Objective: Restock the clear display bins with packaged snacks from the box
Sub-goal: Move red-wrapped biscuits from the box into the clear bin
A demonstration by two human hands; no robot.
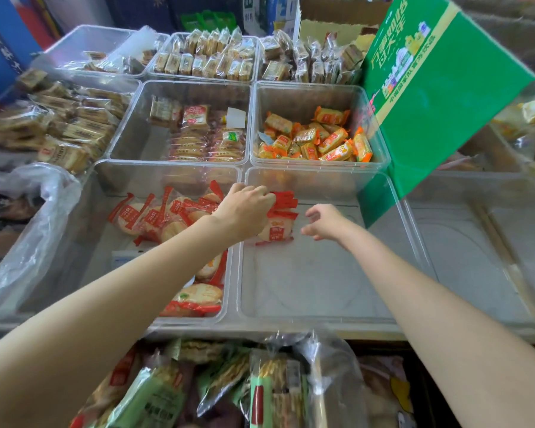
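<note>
Nearest, below the bins, lie bagged snacks [164, 393] in green and red wrappers under loose clear plastic. Above them stand 2 near clear bins side by side. The near left bin [102, 273] holds a loose scatter of red-and-white rice cracker packs [155, 217]. The near right bin [322, 316] is mostly bare floor, with a small stack of red packs [280, 223] against its far left side. The left hand [244, 211] reaches across the wall between the 2 bins and grips that stack, fingers curled over its top. The right hand [323, 222] hovers just right of the stack, fingers spread and loosely bent, holding nothing. Farther back, the middle left bin [179, 88] holds biscuit packs in pale wrappers, and the middle right bin [309, 91] holds orange-and-yellow packs [318, 139]. At the right a green box [439, 103] leans over the bins. The far row of bins holds brown biscuit packs [207, 57].
</note>
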